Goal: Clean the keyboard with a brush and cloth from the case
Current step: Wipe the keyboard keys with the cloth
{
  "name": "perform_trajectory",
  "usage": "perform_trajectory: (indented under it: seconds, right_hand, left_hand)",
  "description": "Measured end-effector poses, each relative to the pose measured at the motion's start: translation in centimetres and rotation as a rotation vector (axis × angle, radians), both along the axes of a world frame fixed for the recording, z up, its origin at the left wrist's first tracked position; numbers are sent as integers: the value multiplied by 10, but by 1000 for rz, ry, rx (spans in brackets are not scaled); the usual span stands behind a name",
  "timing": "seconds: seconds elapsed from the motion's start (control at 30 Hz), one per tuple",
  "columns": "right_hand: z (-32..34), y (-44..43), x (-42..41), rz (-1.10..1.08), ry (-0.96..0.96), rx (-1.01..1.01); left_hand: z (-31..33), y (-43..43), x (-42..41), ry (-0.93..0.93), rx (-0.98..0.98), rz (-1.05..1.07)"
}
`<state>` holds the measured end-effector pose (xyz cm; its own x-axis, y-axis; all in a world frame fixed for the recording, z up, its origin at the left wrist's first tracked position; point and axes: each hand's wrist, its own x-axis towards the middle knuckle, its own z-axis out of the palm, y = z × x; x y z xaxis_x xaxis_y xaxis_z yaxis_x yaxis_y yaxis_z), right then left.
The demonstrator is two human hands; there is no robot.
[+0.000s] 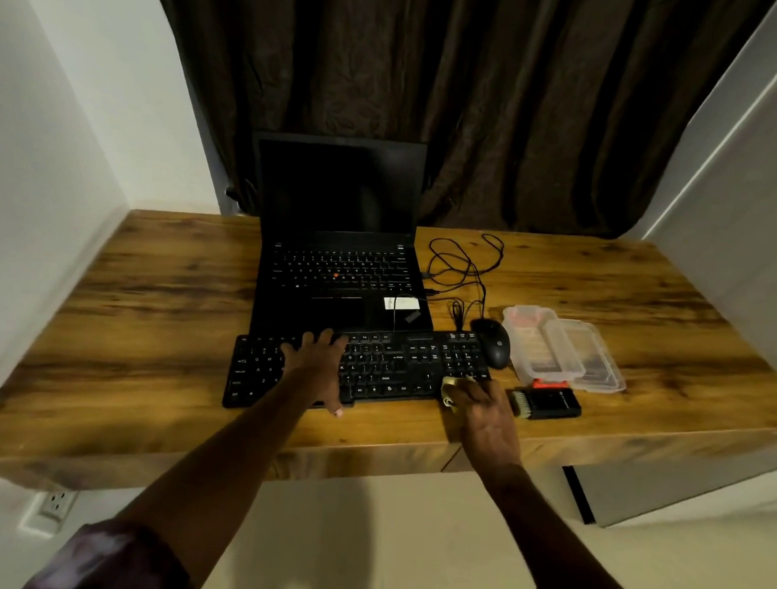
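Here, the left hand (pixel 317 367) lies flat, fingers spread, on the keyboard (pixel 401 367); the right hand (pixel 488 416) grips a bunched cloth (pixel 451 390) at its near right corner. Brush (pixel 545 404) and open case (pixel 563 353) lie farther right on the table (pixel 152 304).

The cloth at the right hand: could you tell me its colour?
The cloth is pale yellowish; head view.
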<state>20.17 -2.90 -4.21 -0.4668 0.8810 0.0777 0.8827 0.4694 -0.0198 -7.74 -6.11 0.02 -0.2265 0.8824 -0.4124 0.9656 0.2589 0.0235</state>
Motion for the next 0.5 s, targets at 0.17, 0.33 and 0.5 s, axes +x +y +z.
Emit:
perform_trajectory:
  seconds: [0.17,0.33,0.5]
  right_hand:
    - [5,9,20,-170,53,24]
    - [-2,-1,-2,-17,37,4]
    - [-1,6,10,-35,79,10]
  left_hand:
    - [1,0,1,-8,8,8]
    - [-4,-1,-7,-14,36,-4]
    - [-8,-6,-18,-81,61,-4]
